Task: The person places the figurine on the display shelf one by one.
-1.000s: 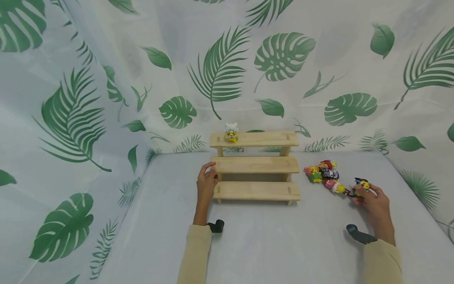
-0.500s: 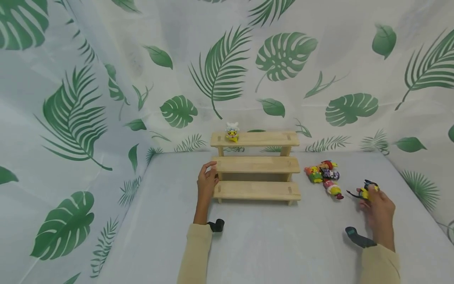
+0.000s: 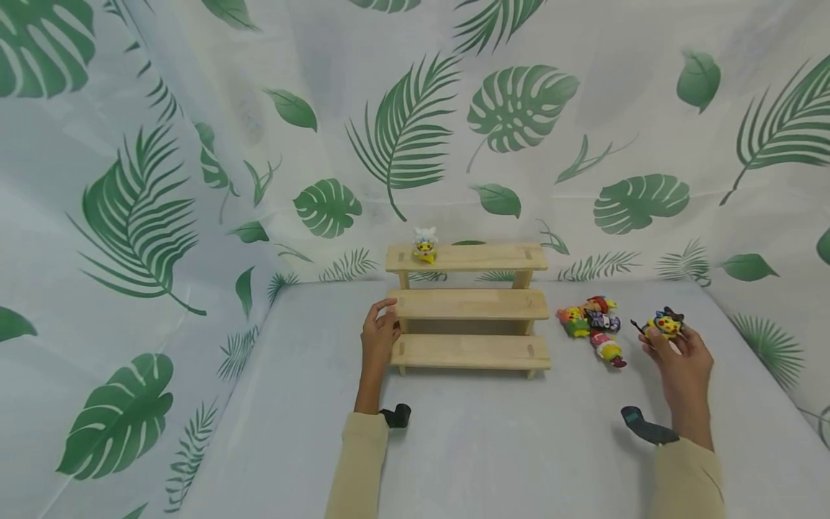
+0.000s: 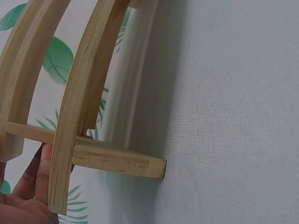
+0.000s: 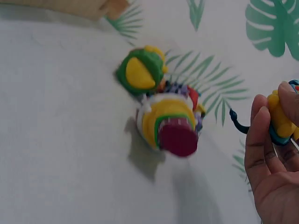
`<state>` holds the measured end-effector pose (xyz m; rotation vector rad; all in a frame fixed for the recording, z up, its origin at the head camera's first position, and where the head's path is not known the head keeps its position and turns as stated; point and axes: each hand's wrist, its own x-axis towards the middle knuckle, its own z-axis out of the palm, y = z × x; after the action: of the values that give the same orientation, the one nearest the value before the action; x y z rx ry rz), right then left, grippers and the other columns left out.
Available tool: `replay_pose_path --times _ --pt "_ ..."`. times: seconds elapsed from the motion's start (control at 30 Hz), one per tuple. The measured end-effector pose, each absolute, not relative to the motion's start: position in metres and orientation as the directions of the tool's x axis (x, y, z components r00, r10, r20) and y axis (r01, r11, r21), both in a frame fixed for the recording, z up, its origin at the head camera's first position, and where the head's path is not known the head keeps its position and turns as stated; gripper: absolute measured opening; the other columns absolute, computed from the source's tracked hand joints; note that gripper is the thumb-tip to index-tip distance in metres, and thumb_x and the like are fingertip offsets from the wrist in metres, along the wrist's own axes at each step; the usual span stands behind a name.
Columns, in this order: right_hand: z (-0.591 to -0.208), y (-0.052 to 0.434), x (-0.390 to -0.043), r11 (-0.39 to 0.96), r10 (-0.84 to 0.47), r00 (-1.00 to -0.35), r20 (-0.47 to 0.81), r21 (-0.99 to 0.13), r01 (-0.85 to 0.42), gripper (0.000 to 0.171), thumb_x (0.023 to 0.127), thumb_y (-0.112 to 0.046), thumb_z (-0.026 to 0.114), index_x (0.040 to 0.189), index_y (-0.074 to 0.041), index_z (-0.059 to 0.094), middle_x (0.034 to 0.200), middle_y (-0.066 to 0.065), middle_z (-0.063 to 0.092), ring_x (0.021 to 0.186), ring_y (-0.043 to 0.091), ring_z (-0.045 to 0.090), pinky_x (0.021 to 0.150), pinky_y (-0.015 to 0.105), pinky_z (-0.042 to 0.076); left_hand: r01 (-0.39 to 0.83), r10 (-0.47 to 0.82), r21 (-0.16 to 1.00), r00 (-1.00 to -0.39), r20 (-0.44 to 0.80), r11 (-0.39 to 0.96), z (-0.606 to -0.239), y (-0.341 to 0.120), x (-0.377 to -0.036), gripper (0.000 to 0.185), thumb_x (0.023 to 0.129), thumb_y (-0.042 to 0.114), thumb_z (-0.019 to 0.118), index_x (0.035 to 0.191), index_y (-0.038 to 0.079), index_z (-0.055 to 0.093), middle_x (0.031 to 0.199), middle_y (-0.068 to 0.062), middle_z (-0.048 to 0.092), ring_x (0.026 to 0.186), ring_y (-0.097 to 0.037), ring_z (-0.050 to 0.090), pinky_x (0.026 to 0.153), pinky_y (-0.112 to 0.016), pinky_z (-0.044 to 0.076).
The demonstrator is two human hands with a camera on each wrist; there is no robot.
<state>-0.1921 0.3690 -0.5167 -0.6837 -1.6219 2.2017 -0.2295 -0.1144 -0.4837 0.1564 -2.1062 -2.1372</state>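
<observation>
My right hand (image 3: 674, 353) holds a small yellow figure with a dark hat and a thin dark tail (image 3: 664, 324) above the table, right of a heap of several figures (image 3: 591, 326). In the right wrist view the fingers (image 5: 261, 140) curl round that yellow figure (image 5: 281, 117), with the heap of figures (image 5: 161, 109) lying to its left. My left hand (image 3: 379, 333) grips the left end of the wooden three-step stand (image 3: 468, 305) at its middle step. The left wrist view shows the fingers (image 4: 35, 175) against the stand's side (image 4: 70, 140). A yellow figure with a white hat (image 3: 424, 245) stands on the top step.
White cloth with green leaf print covers the table (image 3: 493, 432) and hangs as walls at the back and both sides. The stand sits near the back wall. Black wrist camera mounts (image 3: 642, 427) show by both sleeves.
My right hand has lifted the yellow figure with the dark hat from beside the heap and raised it toward the back right. The left hand has stayed on the stand.
</observation>
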Motion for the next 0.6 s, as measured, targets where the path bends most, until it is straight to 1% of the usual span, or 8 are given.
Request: replay_pose_path --times 0.1,0.2,0.3,0.37,0.53,0.6 --pt "-0.507 0.361 -0.196 -0.210 0.535 -0.828 -0.165 -0.976 0.059 0.069 0.083 -0.025 0.077 0.142 -0.013 0.044 0.104 -0.011 0.056 0.075 -0.003 0.068 0.066 0.011 0.052 0.023 -0.174 1.000 -0.985 0.021 -0.008 -0.483 -0.114 -0.229 0.032 0.101 0.026 0.055 0.126 0.007 0.061 0.088 -0.034 0.060 0.069 -0.029 0.052 0.058 -0.024 0.043" --pt "-0.500 0.354 -0.198 -0.156 0.536 -0.833 -0.138 -0.986 0.063 0.061 0.084 -0.025 0.076 0.136 -0.008 0.049 0.101 -0.011 0.058 0.073 -0.003 0.067 0.067 0.010 0.052 0.021 -0.181 1.000 -0.983 0.019 -0.009 -0.482 -0.114 -0.229 0.031 0.101 0.026 0.055 0.125 0.008 0.061 0.086 -0.032 0.060 0.069 -0.027 0.052 0.057 -0.024 0.043" --pt "-0.493 0.347 -0.200 -0.116 0.529 -0.841 -0.112 -0.992 0.059 0.056 0.085 -0.026 0.076 0.133 -0.008 0.052 0.101 -0.012 0.058 0.075 -0.004 0.066 0.068 0.009 0.051 0.021 -0.184 1.000 -0.983 0.020 -0.007 -0.483 -0.114 -0.229 0.030 0.101 0.025 0.056 0.125 0.008 0.062 0.085 -0.030 0.060 0.067 -0.026 0.051 0.057 -0.024 0.044" --pt "-0.490 0.341 -0.201 -0.076 0.526 -0.845 -0.091 -0.995 0.060 0.055 0.085 -0.028 0.075 0.132 -0.008 0.054 0.102 -0.011 0.057 0.076 -0.004 0.065 0.068 0.007 0.050 0.019 -0.187 1.000 -0.982 0.017 -0.010 -0.493 -0.115 -0.235 0.030 0.101 0.026 0.056 0.125 0.009 0.062 0.084 -0.027 0.061 0.065 -0.024 0.051 0.057 -0.024 0.043" --pt "-0.479 0.328 -0.208 0.057 0.526 -0.850 -0.023 -0.996 0.062 0.042 0.089 -0.029 0.071 0.125 -0.013 0.057 0.106 -0.012 0.051 0.080 -0.007 0.063 0.070 0.004 0.048 0.030 -0.201 0.999 -0.979 0.024 -0.026 -0.515 -0.116 -0.247 0.034 0.099 0.035 0.057 0.126 0.016 0.062 0.079 -0.015 0.060 0.060 -0.014 0.047 0.054 -0.020 0.040" --pt "-0.474 0.323 -0.211 0.102 0.519 -0.855 0.009 -0.993 0.051 0.037 0.090 -0.028 0.071 0.122 -0.015 0.058 0.107 -0.013 0.051 0.082 -0.008 0.062 0.071 0.004 0.048 0.043 -0.210 0.999 -0.977 0.037 -0.024 -0.515 -0.115 -0.246 0.034 0.098 0.039 0.058 0.125 0.018 0.063 0.079 -0.011 0.060 0.060 -0.012 0.046 0.055 -0.019 0.040"
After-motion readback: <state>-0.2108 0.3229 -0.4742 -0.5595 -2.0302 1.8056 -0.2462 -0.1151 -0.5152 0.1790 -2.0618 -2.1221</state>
